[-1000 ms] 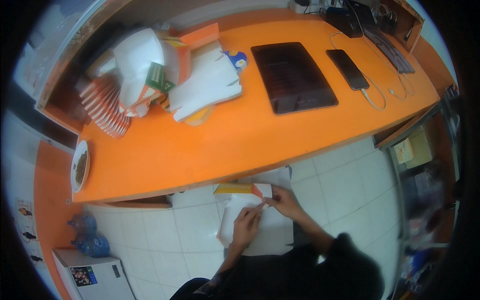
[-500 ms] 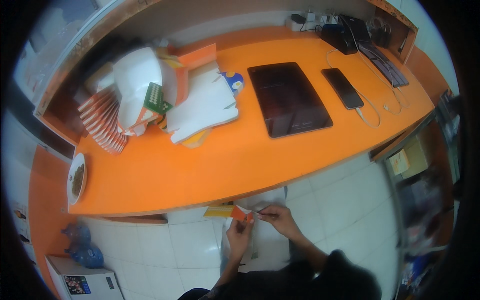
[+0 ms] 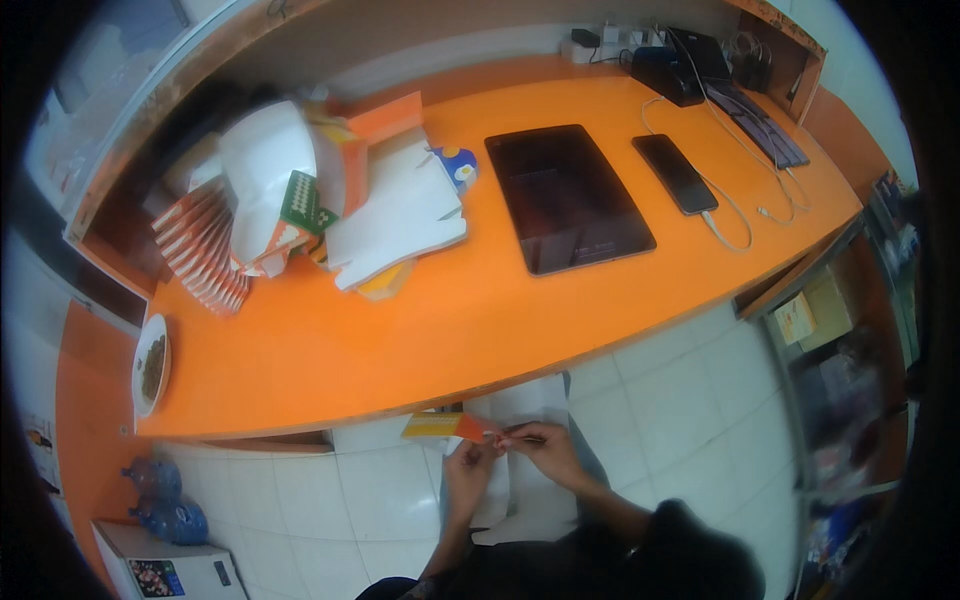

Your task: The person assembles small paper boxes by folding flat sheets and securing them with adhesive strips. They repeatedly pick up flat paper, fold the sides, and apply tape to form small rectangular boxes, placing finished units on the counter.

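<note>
Below the desk's front edge, my left hand (image 3: 470, 470) grips a small yellow-and-orange printed card piece (image 3: 435, 426), which sticks out to the left beyond the fingers. My right hand (image 3: 548, 452) is closed too, its fingertips pinching the card's right end close to the left fingers. What lies right between the two hands is too small to make out. Beneath them, a pale sheet-like surface (image 3: 535, 400) spreads over my lap.
On the orange desk (image 3: 330, 365) lie a pile of white cardboard pieces (image 3: 395, 220), a fanned stack of orange-striped cards (image 3: 198, 245), a tablet (image 3: 570, 200) and a phone (image 3: 673, 172) on a cable. A bowl (image 3: 152, 365) stands at the left edge, with blue bottles (image 3: 170, 512) below.
My hands have come closer together, the right one shifting left and slightly down. The white flap that stood up between them no longer shows.
</note>
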Demonstrator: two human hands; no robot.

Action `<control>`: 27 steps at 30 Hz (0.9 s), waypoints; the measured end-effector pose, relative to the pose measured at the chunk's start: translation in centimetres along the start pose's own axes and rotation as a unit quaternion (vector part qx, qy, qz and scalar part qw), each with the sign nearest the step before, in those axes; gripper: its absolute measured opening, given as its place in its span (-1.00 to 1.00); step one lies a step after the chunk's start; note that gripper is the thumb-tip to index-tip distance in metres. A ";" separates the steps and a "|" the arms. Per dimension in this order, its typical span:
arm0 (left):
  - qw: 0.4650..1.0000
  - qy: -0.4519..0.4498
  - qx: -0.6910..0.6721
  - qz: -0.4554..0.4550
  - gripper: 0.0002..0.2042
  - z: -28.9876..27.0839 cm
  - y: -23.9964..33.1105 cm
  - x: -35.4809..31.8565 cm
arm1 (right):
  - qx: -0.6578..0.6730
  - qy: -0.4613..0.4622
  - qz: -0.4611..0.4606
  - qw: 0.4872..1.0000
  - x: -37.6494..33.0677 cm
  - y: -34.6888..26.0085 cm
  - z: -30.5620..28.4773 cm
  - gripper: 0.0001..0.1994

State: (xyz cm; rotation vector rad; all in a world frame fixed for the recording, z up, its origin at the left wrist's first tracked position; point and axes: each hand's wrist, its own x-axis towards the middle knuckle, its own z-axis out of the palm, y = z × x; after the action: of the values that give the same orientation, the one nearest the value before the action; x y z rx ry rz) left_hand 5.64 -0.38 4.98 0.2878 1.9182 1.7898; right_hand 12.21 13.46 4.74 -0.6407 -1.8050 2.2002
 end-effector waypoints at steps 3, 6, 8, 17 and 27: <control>1.000 -0.007 0.000 0.004 -0.80 -0.1 0.1 -0.3 | -0.019 0.020 -0.024 0.999 -0.5 -0.5 0.4 -0.85; 0.998 -0.020 -0.053 0.000 -0.80 0.4 0.3 -0.8 | -0.038 0.034 -0.006 0.999 -0.5 -0.7 0.2 -0.86; 0.998 -0.025 -0.056 0.018 -0.80 0.6 0.5 -0.9 | -0.049 0.038 -0.011 0.998 -0.4 -0.8 0.0 -0.86; 0.996 0.034 -0.084 0.001 -0.78 0.7 0.3 -0.8 | -0.019 -0.040 -0.008 0.999 -0.5 -1.0 -0.2 -0.83; 0.990 -0.047 -0.106 -0.076 -0.80 0.0 -0.3 -0.8 | -0.073 -0.023 -0.026 0.997 -1.0 -1.3 0.6 -0.70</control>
State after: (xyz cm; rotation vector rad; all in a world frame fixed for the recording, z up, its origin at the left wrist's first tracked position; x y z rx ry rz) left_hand 6.35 -0.75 4.88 0.1453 1.6222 1.8253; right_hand 12.68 12.73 6.26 -0.5686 -1.9967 2.0793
